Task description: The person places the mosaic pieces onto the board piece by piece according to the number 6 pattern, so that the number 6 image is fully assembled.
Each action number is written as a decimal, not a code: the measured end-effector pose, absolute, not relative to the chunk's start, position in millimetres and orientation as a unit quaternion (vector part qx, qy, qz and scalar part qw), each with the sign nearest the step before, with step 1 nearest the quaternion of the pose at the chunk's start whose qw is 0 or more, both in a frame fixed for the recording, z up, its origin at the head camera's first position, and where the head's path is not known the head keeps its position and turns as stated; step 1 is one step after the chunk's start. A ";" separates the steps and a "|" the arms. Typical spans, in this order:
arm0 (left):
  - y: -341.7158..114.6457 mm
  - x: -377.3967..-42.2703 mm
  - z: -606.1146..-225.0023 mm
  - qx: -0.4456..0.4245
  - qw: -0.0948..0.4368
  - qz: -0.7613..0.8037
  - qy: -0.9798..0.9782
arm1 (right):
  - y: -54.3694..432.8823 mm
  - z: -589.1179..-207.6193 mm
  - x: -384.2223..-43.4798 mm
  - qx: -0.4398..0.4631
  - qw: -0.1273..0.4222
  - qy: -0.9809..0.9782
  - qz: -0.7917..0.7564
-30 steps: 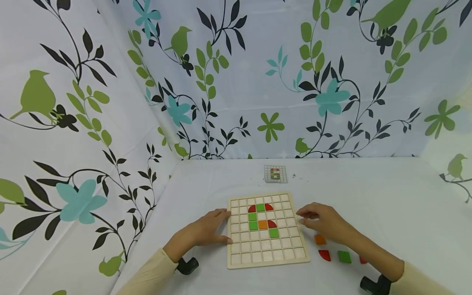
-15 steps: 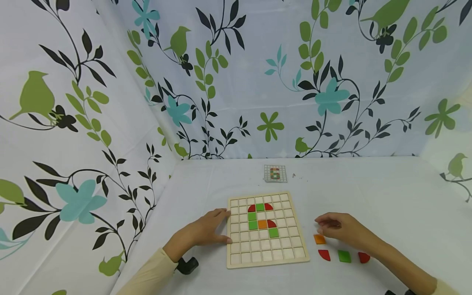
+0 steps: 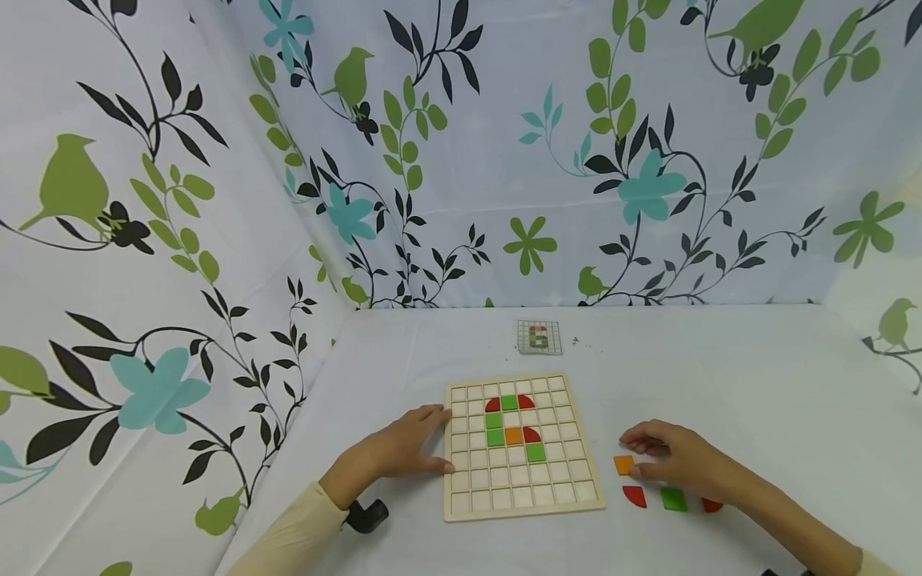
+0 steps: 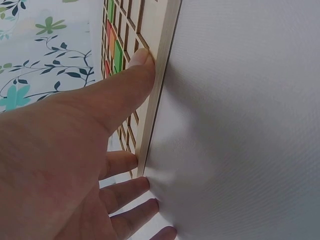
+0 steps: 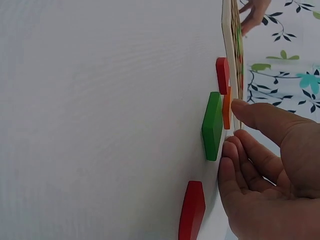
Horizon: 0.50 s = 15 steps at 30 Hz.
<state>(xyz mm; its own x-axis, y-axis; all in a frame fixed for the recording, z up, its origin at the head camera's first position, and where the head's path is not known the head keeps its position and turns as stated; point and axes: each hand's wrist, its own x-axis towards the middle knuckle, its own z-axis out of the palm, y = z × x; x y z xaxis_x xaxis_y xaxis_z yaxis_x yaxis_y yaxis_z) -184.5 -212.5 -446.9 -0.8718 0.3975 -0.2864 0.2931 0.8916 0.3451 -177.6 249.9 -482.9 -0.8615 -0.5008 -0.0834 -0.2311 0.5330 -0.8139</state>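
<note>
In the head view, a wooden grid board [image 3: 461, 484] bears red quarter-round, green square and orange square tiles in several cells. My left hand [image 3: 398, 444] rests at the board's left edge, its thumb [image 4: 140, 62] lying on the frame and its fingers spread along the side. Right of the board, my right hand [image 3: 673, 456] is low over the table with loosely bent fingers. Its thumb tip is right at a loose orange square tile [image 3: 623, 465], and a gap shows between thumb and fingers in the right wrist view.
Loose beside my right hand lie a red quarter-round tile [image 3: 635, 496], a green square tile [image 3: 673, 500] and another red tile [image 3: 711, 506], partly covered by the wrist. Behind the board lies a small card [image 3: 554, 339] with a coloured grid pattern. Patterned cloth [image 3: 461, 160] hangs behind the table.
My right hand has moved right and toward me, from beside the board's right edge to the orange tile. My left hand has stayed at the board.
</note>
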 end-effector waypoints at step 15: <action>-213.2 -184.8 -446.6 0.182 0.176 0.147 0.956 | 252.9 -483.1 -176.7 -0.281 0.111 0.878 -0.370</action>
